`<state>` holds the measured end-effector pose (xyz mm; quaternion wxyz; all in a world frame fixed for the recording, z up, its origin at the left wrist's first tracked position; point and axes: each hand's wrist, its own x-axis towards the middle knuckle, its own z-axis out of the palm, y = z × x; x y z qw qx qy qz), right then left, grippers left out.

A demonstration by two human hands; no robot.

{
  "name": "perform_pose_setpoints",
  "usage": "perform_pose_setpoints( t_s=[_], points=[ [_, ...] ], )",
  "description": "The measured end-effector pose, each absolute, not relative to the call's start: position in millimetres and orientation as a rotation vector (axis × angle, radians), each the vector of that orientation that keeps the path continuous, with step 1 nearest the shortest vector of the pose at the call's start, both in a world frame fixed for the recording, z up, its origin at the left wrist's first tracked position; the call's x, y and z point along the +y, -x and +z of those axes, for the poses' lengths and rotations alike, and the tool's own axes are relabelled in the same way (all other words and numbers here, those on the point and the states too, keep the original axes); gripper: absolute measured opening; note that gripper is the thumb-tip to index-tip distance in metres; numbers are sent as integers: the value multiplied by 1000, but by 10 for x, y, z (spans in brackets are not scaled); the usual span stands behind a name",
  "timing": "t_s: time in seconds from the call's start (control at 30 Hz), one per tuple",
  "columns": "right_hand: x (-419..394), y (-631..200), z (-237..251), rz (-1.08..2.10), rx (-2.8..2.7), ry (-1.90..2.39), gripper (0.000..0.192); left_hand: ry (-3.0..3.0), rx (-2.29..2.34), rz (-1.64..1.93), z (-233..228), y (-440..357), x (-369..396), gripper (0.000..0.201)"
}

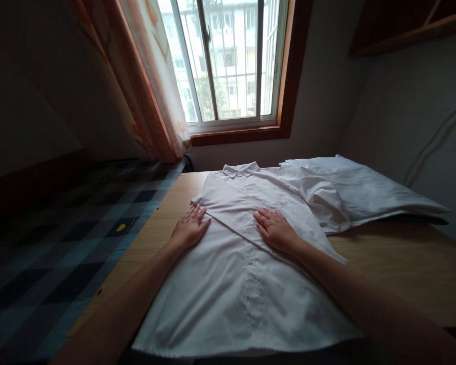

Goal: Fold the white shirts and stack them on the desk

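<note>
A white buttoned shirt (pixel 235 284) lies flat and front up on a wooden table (pixel 395 263), its collar toward the window. Its left sleeve is folded across the chest in a diagonal line. My left hand (pixel 190 228) rests flat, palm down, on the shirt's left edge, on the folded sleeve. My right hand (pixel 275 229) presses flat on the chest near the pocket. Both hands have fingers spread and grip nothing. The shirt's right sleeve (pixel 323 200) spreads out toward the right.
More white cloth (pixel 368 190) is heaped at the table's back right. A bed with a blue checked cover (pixel 61 248) runs along the left. Behind the table are a window (pixel 228 61), a patterned curtain (pixel 152 86) and a wall on the right.
</note>
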<state>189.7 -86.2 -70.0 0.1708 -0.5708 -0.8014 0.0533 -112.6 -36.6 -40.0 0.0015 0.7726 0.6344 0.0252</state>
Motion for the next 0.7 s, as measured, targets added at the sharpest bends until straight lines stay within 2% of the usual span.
perform_pose_setpoints(
  t_s=[0.17, 0.37, 0.5, 0.7],
  points=[
    [-927, -1984, -617, 156, -2299, 1325, 35, -2454, 1968, 90, -415, 1130, -367, 64],
    [-1186, -1838, -386, 425, -2514, 676, 22, -2435, 1974, 88, -396, 1108, -386, 64],
    [-1291, -1707, -342, 386, -2601, 654, 12, -2434, 1975, 95, -391, 1113, -390, 64],
    [-1286, -1665, -368, 196, -2721, 738, 12, -2454, 1956, 118, -390, 1128, -387, 63]
  ],
)
